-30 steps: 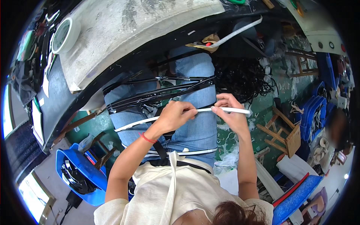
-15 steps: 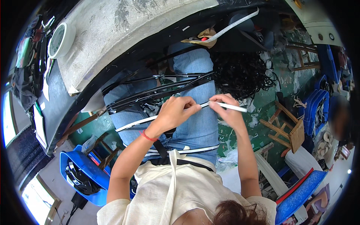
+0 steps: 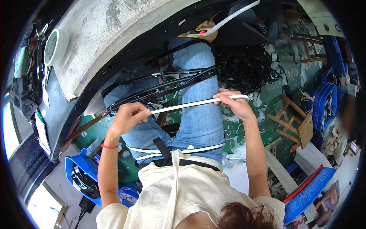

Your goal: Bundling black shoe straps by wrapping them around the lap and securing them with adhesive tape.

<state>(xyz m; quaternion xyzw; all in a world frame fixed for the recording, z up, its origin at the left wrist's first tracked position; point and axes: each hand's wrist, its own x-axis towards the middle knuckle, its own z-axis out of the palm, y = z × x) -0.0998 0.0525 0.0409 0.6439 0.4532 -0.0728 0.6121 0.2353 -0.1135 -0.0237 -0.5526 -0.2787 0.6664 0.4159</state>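
Note:
A narrow white strip (image 3: 183, 106) with a dark edge is stretched almost straight across my lap, above my jeans. Its left end is pinched between thumb and fingers of my left hand (image 3: 131, 118), beside my left thigh. My right hand (image 3: 237, 105), over the right thigh, grips the other stretch, and the strip curls in a loop past these fingers. Several glossy black strips (image 3: 164, 91) lie across both thighs nearer the knees. More white strips with dark edges (image 3: 173, 152) lie across my lap close to the waist.
Ahead stands a worktable with a grey worn top (image 3: 95, 42) and a white tape roll (image 3: 56, 47). A heap of black strips (image 3: 246, 70) lies on the green floor to the right. Wooden stools (image 3: 305, 129) and blue baskets (image 3: 82, 168) stand around me.
My hands were close together over the right thigh. The left hand has moved left, drawing the white strip out between them, and the right hand has shifted slightly, its strip end now looped.

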